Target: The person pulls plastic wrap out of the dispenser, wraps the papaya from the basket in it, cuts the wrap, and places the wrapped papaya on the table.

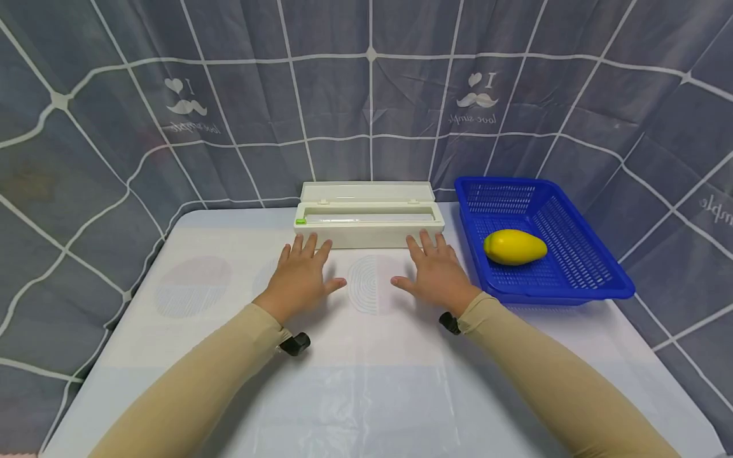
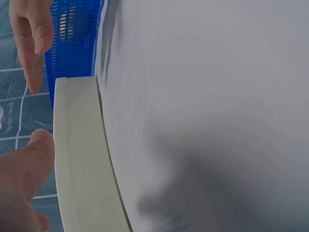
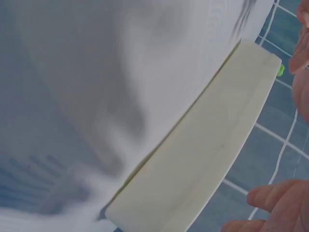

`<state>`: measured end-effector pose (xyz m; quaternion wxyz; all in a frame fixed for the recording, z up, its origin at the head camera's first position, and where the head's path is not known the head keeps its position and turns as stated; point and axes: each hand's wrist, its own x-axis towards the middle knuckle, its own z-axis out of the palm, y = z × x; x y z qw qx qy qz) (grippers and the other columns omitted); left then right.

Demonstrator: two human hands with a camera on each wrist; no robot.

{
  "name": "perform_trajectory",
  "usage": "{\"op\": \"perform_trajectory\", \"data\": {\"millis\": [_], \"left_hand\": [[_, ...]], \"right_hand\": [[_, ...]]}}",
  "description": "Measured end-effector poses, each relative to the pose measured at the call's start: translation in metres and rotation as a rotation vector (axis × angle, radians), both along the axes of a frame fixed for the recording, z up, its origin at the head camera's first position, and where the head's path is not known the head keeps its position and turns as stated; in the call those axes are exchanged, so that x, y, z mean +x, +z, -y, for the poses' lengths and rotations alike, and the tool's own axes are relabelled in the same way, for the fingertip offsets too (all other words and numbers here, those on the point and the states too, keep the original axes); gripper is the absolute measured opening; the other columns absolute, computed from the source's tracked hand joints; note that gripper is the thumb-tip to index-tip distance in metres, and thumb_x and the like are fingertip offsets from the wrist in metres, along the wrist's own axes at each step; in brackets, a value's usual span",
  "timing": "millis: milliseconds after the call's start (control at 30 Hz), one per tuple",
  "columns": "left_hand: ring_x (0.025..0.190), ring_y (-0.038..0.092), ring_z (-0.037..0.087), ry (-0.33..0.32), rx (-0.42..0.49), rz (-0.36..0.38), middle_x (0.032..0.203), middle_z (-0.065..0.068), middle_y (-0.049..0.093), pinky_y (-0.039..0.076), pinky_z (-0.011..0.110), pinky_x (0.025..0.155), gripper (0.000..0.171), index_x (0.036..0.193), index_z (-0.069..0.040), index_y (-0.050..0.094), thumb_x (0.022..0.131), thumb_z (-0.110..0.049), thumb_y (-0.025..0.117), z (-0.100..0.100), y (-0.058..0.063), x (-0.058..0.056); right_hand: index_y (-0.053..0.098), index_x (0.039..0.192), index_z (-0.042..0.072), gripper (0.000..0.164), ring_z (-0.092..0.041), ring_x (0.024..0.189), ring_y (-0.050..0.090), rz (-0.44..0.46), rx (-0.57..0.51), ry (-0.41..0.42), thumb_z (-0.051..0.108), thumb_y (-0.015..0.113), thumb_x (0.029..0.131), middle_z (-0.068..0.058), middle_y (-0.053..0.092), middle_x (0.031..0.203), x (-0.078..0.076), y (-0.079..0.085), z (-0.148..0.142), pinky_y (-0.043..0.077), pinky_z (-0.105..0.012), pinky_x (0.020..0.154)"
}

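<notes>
A long cream box point(image 1: 369, 238) with its lid point(image 1: 368, 191) raised lies at the back of the table. Inside it a pale roll point(image 1: 372, 217) shows, and a small green piece point(image 1: 300, 221) sits at its left end. My left hand point(image 1: 299, 280), fingers spread, hovers in front of the box's left part. Opposite it, my right hand point(image 1: 439, 275) also has its fingers spread, near the box's front right. Neither hand holds anything. In the left wrist view the box's front face point(image 2: 82, 154) runs beside the left thumb. The right wrist view shows that face point(image 3: 193, 145) too.
A blue plastic basket point(image 1: 572, 292) stands right of the box, close to the right hand, with a yellow mango-shaped fruit point(image 1: 515, 247) in it. A grey curtain with white grid lines point(image 1: 332, 95) hangs behind the table. A pale patterned cloth point(image 1: 355, 407) covers the table.
</notes>
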<state>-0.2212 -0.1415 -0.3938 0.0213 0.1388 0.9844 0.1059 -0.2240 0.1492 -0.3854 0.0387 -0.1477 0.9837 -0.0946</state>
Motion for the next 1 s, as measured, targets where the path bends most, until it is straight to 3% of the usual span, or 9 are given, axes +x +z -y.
{"op": "perform_trajectory", "data": {"millis": [333, 700, 833, 1000], "left_hand": [[0.16, 0.019, 0.051, -0.013, 0.005, -0.097, 0.171, 0.025, 0.027, 0.019, 0.064, 0.129, 0.085, 0.163, -0.006, 0.035, 0.101, -0.057, 0.062, 0.009, 0.018, -0.019], [0.158, 0.027, 0.048, -0.025, 0.041, -0.122, 0.167, 0.023, 0.037, 0.022, 0.062, 0.129, 0.079, 0.162, -0.004, 0.037, 0.104, -0.052, 0.061, 0.021, 0.029, -0.058], [0.158, 0.029, 0.045, -0.015, 0.077, -0.099, 0.167, 0.021, 0.039, 0.021, 0.059, 0.13, 0.076, 0.163, -0.006, 0.036, 0.105, -0.048, 0.061, 0.028, 0.03, -0.072], [0.154, 0.037, 0.044, 0.015, 0.133, -0.052, 0.166, 0.019, 0.041, 0.027, 0.06, 0.127, 0.071, 0.163, -0.011, 0.038, 0.105, -0.045, 0.061, 0.037, 0.032, -0.084]], "right_hand": [[0.02, 0.167, 0.001, 0.094, -0.058, 0.158, 0.01, -0.007, -0.03, -0.024, 0.057, 0.059, 0.102, -0.031, 0.013, 0.173, -0.014, 0.006, -0.008, 0.013, -0.067, 0.129], [0.025, 0.165, 0.0, 0.084, -0.055, 0.156, 0.024, -0.009, -0.074, -0.063, 0.045, 0.062, 0.105, -0.031, 0.024, 0.17, -0.045, 0.029, -0.001, 0.021, -0.063, 0.129], [0.023, 0.167, 0.005, 0.081, -0.05, 0.158, 0.024, 0.024, -0.075, -0.072, 0.042, 0.061, 0.106, -0.028, 0.024, 0.171, -0.058, 0.04, -0.001, 0.021, -0.06, 0.13], [0.032, 0.165, 0.006, 0.072, -0.045, 0.157, 0.03, 0.056, -0.084, -0.045, 0.034, 0.062, 0.106, -0.026, 0.032, 0.169, -0.073, 0.05, -0.004, 0.023, -0.056, 0.131]]}}
